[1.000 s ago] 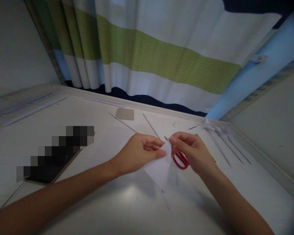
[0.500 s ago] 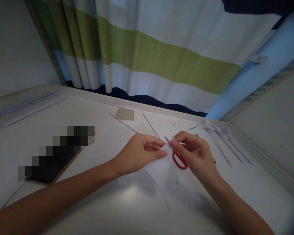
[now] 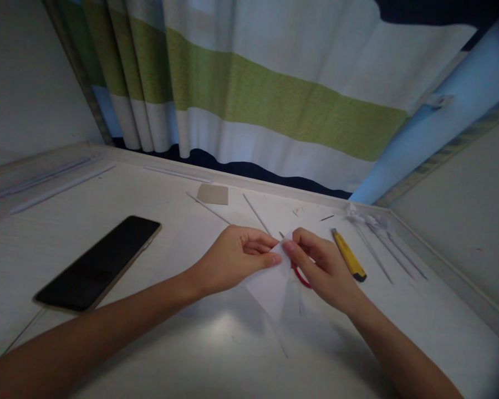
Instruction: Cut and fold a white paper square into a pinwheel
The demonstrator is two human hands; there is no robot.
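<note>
Over the white table (image 3: 191,349), short of its far edge, the left hand (image 3: 235,257) pinched white paper (image 3: 270,285), thumb pressed towards fingers. The right hand (image 3: 326,271) gripped its upper tip, near red-handled scissors (image 3: 301,279).

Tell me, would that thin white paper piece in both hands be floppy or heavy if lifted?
The thin white paper piece would probably bend easily, since its edges look very thin. It is likely light, being small beside the left hand and right hand pinching it. It might crease if pushed, because its lower part sticks out beyond both hands.
</note>
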